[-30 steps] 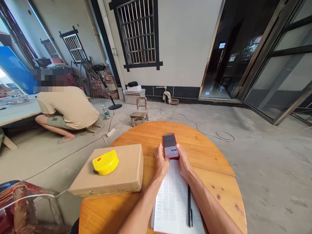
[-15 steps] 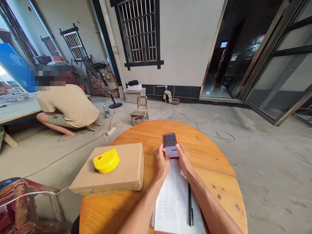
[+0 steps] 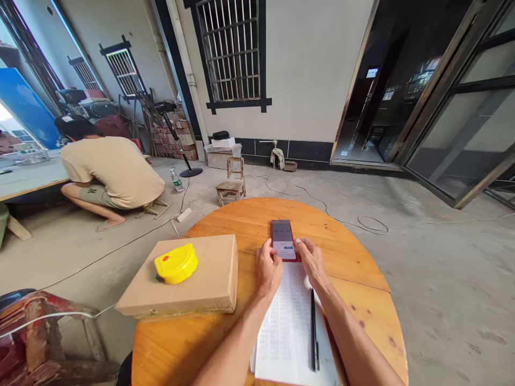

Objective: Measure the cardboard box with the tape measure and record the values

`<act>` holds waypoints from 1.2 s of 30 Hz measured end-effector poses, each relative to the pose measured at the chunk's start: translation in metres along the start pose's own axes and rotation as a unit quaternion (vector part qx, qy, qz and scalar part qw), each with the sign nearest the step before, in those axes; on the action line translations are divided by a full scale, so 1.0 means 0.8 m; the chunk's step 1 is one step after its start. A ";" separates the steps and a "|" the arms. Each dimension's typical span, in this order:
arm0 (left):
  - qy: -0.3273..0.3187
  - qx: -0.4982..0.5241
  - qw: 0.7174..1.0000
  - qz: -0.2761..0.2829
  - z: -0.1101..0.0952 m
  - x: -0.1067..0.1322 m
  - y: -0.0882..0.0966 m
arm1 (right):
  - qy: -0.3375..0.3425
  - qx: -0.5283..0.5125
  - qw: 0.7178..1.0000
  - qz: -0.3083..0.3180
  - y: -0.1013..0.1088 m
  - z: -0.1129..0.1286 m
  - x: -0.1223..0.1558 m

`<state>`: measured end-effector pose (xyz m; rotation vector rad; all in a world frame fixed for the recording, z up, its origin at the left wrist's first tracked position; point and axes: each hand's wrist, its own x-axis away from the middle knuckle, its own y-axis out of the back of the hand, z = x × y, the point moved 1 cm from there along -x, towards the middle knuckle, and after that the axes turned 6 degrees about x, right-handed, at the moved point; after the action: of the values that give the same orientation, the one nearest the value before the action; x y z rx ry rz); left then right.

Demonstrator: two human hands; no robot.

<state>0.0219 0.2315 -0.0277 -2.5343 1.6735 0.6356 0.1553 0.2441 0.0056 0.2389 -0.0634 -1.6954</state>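
A smartphone [image 3: 283, 239] with a red edge and a lit screen is at the top of some printed sheets [image 3: 281, 327] on the round wooden table. At its left edge my left hand [image 3: 269, 268] has its fingers curled and grips the lower corner. My right hand [image 3: 311, 262] is closed along the right edge, thumb and forefinger at the phone's side. Under my right forearm, a black pen [image 3: 314, 332] lies lengthwise on the paper.
A cardboard box [image 3: 189, 295] carrying a yellow tape measure [image 3: 177, 264] sits left on the wooden table [image 3: 341, 241]. Beyond are a small wooden chair [image 3: 230, 185], floor cables and a water bottle [image 3: 176, 180]. A person [image 3: 112, 171] crouches at another table, left.
My right thumb has moved from over the phone's screen to its right edge, and the right hand has shifted slightly right. My left hand stays at the phone's left edge.
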 end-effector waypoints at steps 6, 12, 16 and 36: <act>-0.009 -0.012 1.000 -0.008 0.003 0.000 -0.001 | 0.011 0.224 0.974 0.027 -0.002 0.015 0.011; -0.011 -0.009 1.000 -0.017 0.009 -0.001 -0.002 | 0.053 0.332 0.941 0.036 -0.007 0.034 0.023; -0.013 -0.001 1.000 -0.019 0.012 0.000 -0.002 | 0.070 0.367 0.926 0.050 -0.005 0.043 0.027; 0.006 0.024 0.999 -0.031 0.014 0.004 -0.003 | 0.123 0.453 0.870 0.152 -0.014 0.048 0.037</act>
<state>0.0215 0.2326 -0.0397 -2.5501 1.5876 0.5691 0.1330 0.2127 0.0373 1.0865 -0.6821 -1.1976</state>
